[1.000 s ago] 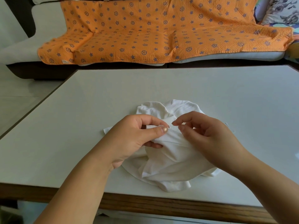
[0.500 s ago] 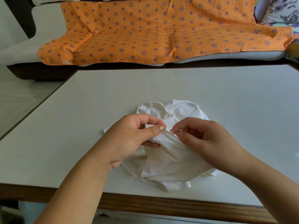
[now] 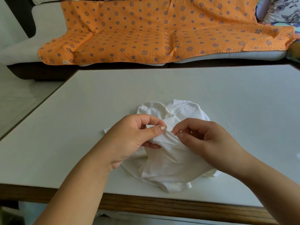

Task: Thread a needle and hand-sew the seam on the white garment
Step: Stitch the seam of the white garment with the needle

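From my remote seat I look down through the head camera at a living room. A long sofa [image 3: 21,49] with pale cushions and a dark base runs across the far side. Over its seat and back lies an orange quilted blanket [image 3: 146,33], puckered in texture and printed with small blue stars and wheels. A floral cushion [image 3: 282,10] shows at the top right corner, and pale floor tiles [image 3: 14,101] fill the left.

Nearer to me stands a broad table [image 3: 81,127] with a smooth, matte white top and a brown wood-grain edge along the near side. The white garment [image 3: 175,161], soft knit cloth crumpled into a rounded heap of folds, lies on the table's near half, just ahead of the person.

Both bare forearms reach in from the bottom of the frame. The left hand [image 3: 129,140] has its fingers curled, thumb and forefinger pinching a raised fold of the garment. The right hand [image 3: 209,140], also curled, pinches the needle [image 3: 172,132] between thumb and forefinger, right at that fold. The two sets of fingertips sit very close together.

A faint wisp of white thread [image 3: 231,128] lies on the tabletop just right of the garment. The needle shows only as a thin metal sliver; I cannot tell whether it is threaded.
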A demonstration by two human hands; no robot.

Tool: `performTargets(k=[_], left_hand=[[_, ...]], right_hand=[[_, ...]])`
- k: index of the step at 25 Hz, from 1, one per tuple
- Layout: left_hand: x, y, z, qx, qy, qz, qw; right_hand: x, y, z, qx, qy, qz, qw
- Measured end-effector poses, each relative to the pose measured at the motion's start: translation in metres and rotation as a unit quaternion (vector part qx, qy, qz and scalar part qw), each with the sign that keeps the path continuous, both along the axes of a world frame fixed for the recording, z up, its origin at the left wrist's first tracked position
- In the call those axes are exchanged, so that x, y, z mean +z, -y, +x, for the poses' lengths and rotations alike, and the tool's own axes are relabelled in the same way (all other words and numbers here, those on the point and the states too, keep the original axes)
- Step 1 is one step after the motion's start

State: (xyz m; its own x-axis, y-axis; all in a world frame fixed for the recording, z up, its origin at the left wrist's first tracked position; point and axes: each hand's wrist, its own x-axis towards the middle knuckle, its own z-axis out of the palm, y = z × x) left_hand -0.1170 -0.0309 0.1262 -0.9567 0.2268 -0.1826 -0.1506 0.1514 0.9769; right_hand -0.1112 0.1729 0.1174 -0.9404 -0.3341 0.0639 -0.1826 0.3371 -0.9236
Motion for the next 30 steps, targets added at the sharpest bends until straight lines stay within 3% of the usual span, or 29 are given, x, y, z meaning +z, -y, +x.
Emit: performTargets(k=[10,13,18,24,30], left_hand=[[-0.001,-0.005,0.001,-0.001,-0.006,-0.011,1.0],[-0.001,-0.004,0.001,-0.008,0.029,0.042,0.999],[-0.001,-0.007,0.001,-0.005,0.04,0.051,0.998],[-0.013,-0.013,-0.003,0.023,0.024,-0.015,0.999],[-0.02,-0.015,-0.006,0.019,0.024,-0.023,0.999]], right_hand=[[-0.007,0.006,0.0,0.012,0.055,-0.085,0.995],[-0.005,0.008,0.001,0.001,0.059,-0.098,0.993],[-0.003,0.009,0.003,-0.007,0.056,-0.084,0.995],[-0.004,0.006,0.004,-0.019,0.053,-0.049,0.997],[-0.005,0.011,0.005,-0.034,0.004,0.001,0.999]])
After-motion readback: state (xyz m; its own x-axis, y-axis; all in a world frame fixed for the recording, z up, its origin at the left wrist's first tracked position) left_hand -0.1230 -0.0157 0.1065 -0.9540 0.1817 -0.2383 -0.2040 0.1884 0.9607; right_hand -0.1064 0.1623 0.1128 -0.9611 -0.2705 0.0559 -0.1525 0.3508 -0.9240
